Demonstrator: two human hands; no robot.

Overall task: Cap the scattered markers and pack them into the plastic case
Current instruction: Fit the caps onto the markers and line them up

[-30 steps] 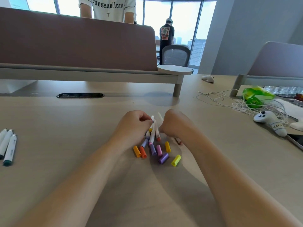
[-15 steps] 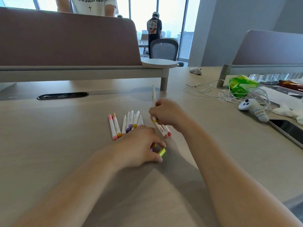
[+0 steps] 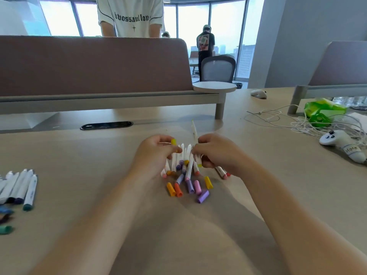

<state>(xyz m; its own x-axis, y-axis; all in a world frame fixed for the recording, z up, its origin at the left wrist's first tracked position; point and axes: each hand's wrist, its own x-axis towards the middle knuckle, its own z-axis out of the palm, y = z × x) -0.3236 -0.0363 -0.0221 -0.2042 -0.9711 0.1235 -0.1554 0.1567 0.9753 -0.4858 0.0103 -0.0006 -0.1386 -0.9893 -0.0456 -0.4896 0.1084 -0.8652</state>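
Though both tight, left hand (image 3: 156,156) on cap (image 3: 173,141), right hand (image 3: 217,153) on marker (image 3: 194,132).

the bench (image 3: 99,155) has a pale wood-grain top, smooth and matt. the markers (image 3: 189,167) have smooth white plastic barrels; the caps (image 3: 190,186) are coloured plastic with a faint sheen. the divider panel (image 3: 89,64) looks like matt felt cloth. the controller (image 3: 337,143) is glossy white plastic.

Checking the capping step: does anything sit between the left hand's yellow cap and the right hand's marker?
Nothing visible does: the yellow cap and the marker are held apart above the loose markers.
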